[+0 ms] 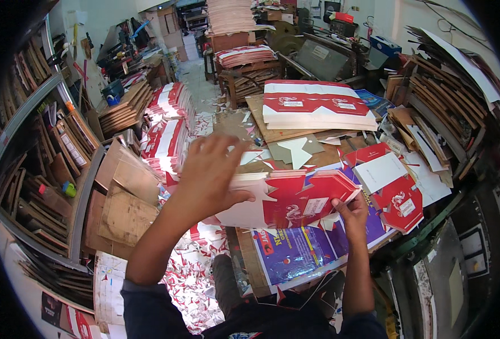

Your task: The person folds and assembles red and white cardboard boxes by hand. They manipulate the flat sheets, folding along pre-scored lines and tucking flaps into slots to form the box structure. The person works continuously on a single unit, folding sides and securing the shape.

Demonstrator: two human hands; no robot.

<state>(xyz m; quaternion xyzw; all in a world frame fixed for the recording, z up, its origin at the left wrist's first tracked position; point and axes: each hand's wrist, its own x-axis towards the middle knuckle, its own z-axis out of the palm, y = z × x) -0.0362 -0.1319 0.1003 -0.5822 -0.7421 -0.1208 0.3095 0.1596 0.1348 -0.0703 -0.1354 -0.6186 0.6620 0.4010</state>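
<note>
Clamping red-white card stack [286, 191] by right end with right hand [355, 216], above purple sheet [295, 254] | holding left hand [213, 175] spread near left end – cannot tell if touching | seemingly part-done – with scraps [193, 282] lying below, but stack's edge yet ragged

Right of centre, the right hand [354, 214] grips stacked red-and-white cards [281, 206]; the left hand [211, 169] spreads open by their left end. Paper scraps [196, 282] lie lower left.

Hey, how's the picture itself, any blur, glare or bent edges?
In the head view, the left hand looks blurred, softer than the right hand; brightly lit paper scraps nearly wash out; the metal shelf bends near the rim; corners go black.
</note>
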